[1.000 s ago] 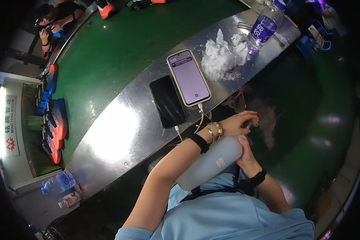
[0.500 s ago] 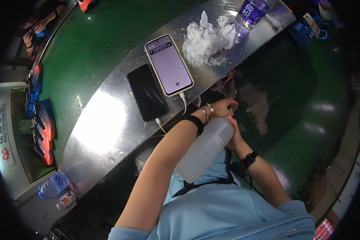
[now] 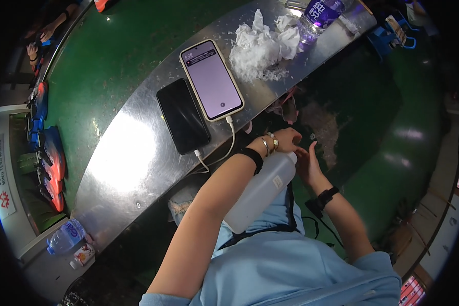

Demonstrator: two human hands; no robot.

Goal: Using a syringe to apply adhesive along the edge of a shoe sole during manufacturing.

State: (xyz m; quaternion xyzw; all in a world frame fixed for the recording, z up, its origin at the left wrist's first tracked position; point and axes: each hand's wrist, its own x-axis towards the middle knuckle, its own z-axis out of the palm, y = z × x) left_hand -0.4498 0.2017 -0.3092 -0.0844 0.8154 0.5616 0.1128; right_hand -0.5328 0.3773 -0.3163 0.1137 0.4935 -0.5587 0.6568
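Person sat w/ both hands down below the edge of the steel surface (image 3: 122,168), working at the neck of a white plastic bottle (image 3: 260,191). Bottle lay tilted across the lap, base toward 7 o'clock, neck toward 1 o'clock, tucked against the left forearm, prob. so the arm steadied it while the fingers worked the top. Left hand (image 3: 286,140), w/ bracelets and a dark band at the wrist, was curled over the neck end; its grip looked pressed together round the cap area, tho the fingertips were hidden. Right hand (image 3: 307,163), w/ a dark watch, came in from 4 o'clock, fingers partly spread and touching the bottle's top; couldn't tell if it pinched anything. Up on the surface at 11 o'clock lay two phones side by side: a dark one (image 3: 183,122) and a lit one (image 3: 211,80), both w/ white cables (image 3: 222,155) trailing off the edge, so likely charging out of the way. Crumpled tissue (image 3: 262,46) sat at 12 o'clock, a clear water bottle (image 3: 319,15) just beyond.
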